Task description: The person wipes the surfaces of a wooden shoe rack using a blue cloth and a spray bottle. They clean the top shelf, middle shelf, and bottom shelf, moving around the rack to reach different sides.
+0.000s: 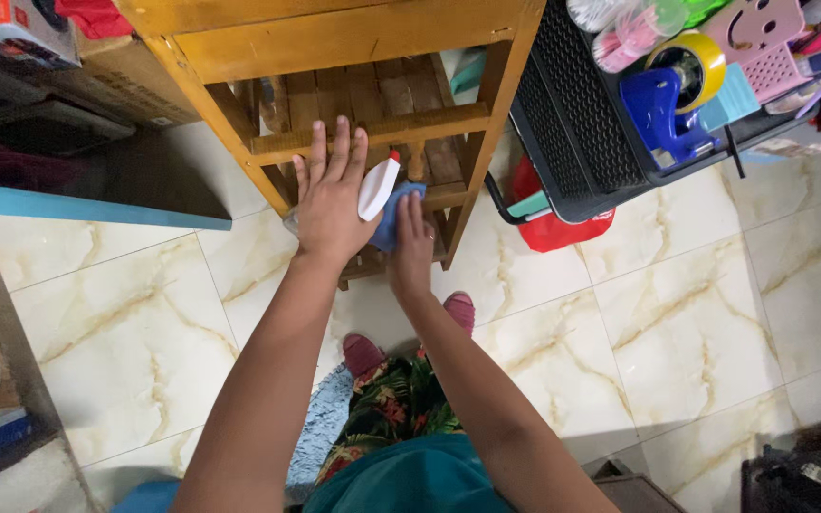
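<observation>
Left hand spread flat, fingers wide, over a rail of the wooden rack, nothing gripped. Right hand pressed on a blue cloth on a lower slat, apparently pinching it, though the grip is partly hidden. White spray bottle between both hands, long axis tilted, red-tipped nozzle up and away. Best wiped along the slat, rack steadied, bottle kept clear of the stroke.
</observation>
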